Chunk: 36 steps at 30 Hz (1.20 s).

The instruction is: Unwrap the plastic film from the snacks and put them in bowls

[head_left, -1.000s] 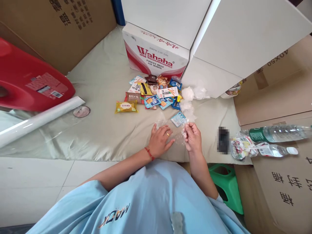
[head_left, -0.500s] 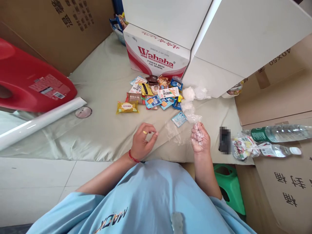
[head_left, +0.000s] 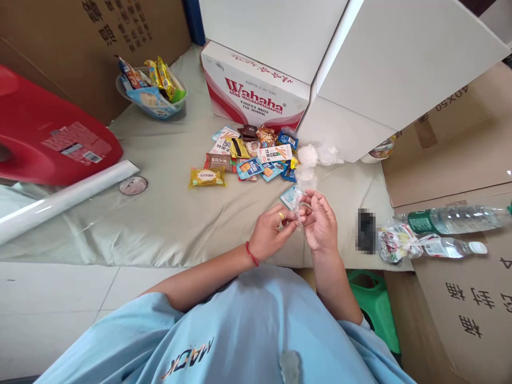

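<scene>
A crumpled clear plastic bag [head_left: 297,209] is pinched between both hands above the cloth. My left hand [head_left: 272,230], with a gold ring and a red string bracelet, grips its left side. My right hand [head_left: 319,221] grips the right side, fingers bent. Just behind the bag lies a blue snack packet [head_left: 288,198], partly covered by it. Further back is a pile of small snack packets, among them a yellow one [head_left: 207,176], a brown one [head_left: 218,161] and a white one [head_left: 274,153]. White, cloudy plastic bags [head_left: 307,157] sit crumpled right of the pile.
A Wahaha carton [head_left: 256,90] stands behind the pile. At back left is a clear tub [head_left: 182,101] of snacks. A red jug [head_left: 60,133], a white roll [head_left: 72,200] and a round disc [head_left: 133,185] are left. Bottles [head_left: 460,220] lie right, near a green stool [head_left: 376,304].
My left hand has moved right to meet my right hand at the plastic bag, and my right hand's fist has loosened into a pinch. The snack tub has shifted left from behind the carton.
</scene>
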Each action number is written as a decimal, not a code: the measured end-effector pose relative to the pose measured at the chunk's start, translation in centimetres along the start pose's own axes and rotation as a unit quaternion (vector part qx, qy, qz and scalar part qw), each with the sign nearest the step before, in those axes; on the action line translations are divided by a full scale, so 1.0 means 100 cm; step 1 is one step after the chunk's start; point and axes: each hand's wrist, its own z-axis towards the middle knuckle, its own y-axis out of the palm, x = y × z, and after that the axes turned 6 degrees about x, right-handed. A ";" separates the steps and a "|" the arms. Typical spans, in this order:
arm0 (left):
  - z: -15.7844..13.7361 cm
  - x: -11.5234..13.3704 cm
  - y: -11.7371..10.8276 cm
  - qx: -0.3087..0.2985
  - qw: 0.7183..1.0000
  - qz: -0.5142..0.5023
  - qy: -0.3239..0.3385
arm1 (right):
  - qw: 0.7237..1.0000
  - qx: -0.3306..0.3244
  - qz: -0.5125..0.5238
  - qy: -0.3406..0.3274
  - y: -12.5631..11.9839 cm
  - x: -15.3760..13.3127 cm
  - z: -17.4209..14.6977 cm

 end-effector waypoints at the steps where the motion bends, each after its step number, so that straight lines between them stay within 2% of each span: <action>1: 0.000 -0.003 -0.001 0.020 1.000 -0.002 -0.018 | 1.000 -0.004 -0.005 -0.006 -0.002 0.000 -0.002; 4: 0.001 -0.012 -0.006 0.081 0.995 -0.004 -0.066 | 0.996 0.019 -0.053 -0.074 -0.009 0.006 -0.009; 6: 0.001 -0.014 -0.008 0.104 0.992 -0.005 -0.078 | 0.983 0.019 -0.127 -0.131 -0.011 0.015 -0.015; 9: 0.001 -0.014 -0.007 0.104 0.992 -0.011 -0.074 | 0.952 -0.009 -0.249 -0.176 -0.012 0.029 -0.020; 11: 0.001 -0.014 -0.008 0.098 0.991 -0.037 -0.086 | 0.942 -0.001 -0.278 -0.188 -0.013 0.035 -0.020; 14: 0.001 -0.018 -0.015 0.092 0.972 -0.144 -0.159 | 0.957 0.039 -0.216 -0.192 -0.017 0.033 -0.015; 17: 0.002 -0.023 -0.023 0.101 0.919 -0.273 -0.266 | 0.986 0.059 -0.091 -0.128 -0.020 0.025 -0.010; 20: 0.006 -0.030 -0.029 0.156 0.866 -0.341 -0.330 | 0.996 0.075 -0.018 -0.047 -0.020 0.019 -0.009; 22: 0.009 -0.034 -0.035 0.216 0.857 -0.320 -0.342 | 0.996 0.090 -0.009 -0.014 -0.020 0.018 -0.010; 24: 0.013 -0.040 -0.045 0.258 0.866 -0.269 -0.333 | 0.995 0.100 -0.009 0.013 -0.023 0.019 -0.009; 26: 0.021 -0.046 -0.063 0.225 0.892 -0.218 -0.327 | 0.994 0.097 -0.018 0.043 -0.028 0.022 -0.004; 28: 0.030 -0.053 -0.087 0.140 0.915 -0.161 -0.343 | 0.994 0.086 -0.038 0.060 -0.033 0.031 0.008; 29: 0.036 -0.057 -0.098 0.117 0.918 -0.124 -0.358 | 0.993 0.085 -0.053 0.061 -0.035 0.038 0.016; 32: 0.048 -0.065 -0.122 0.154 0.905 -0.044 -0.394 | 0.987 0.109 -0.109 0.055 -0.035 0.065 0.044; 34: 0.046 -0.068 -0.126 0.189 0.892 -0.043 -0.409 | 0.981 0.128 -0.135 0.051 -0.032 0.084 0.059; 36: 0.033 -0.069 -0.121 0.228 0.890 -0.037 -0.393 | 0.980 0.133 -0.140 0.041 -0.027 0.100 0.068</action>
